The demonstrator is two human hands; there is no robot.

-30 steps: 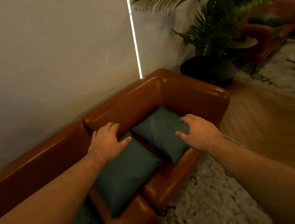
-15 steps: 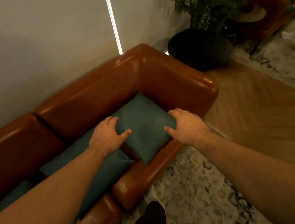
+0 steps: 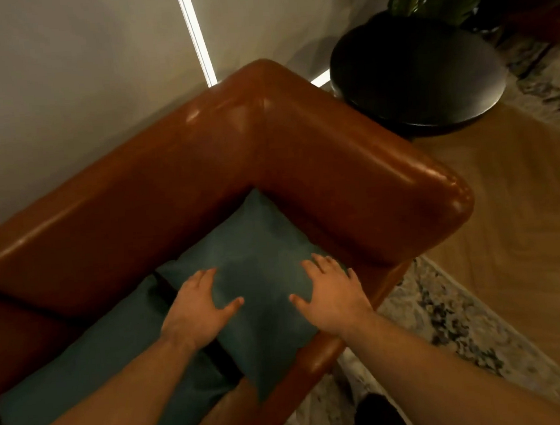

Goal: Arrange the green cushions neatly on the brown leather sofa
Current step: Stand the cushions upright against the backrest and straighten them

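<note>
A dark green cushion (image 3: 255,261) lies flat in the corner seat of the brown leather sofa (image 3: 299,137), one corner hanging over the seat's front edge. My left hand (image 3: 195,306) rests on its left side with fingers spread. My right hand (image 3: 332,292) lies flat on its right side, fingers straight. A second green cushion (image 3: 93,368) lies to the left on the seat, partly under my left forearm.
A black round plant pot (image 3: 418,74) with green leaves stands behind the sofa's armrest. A pale wall (image 3: 60,78) runs behind the backrest. A patterned rug (image 3: 449,340) and wooden floor (image 3: 534,225) lie to the right. My dark shoe (image 3: 378,416) shows near the bottom.
Both hands have moved inward onto the corner cushion; the left hand left the other cushion. The view has come closer and tilted further down over the sofa corner.
</note>
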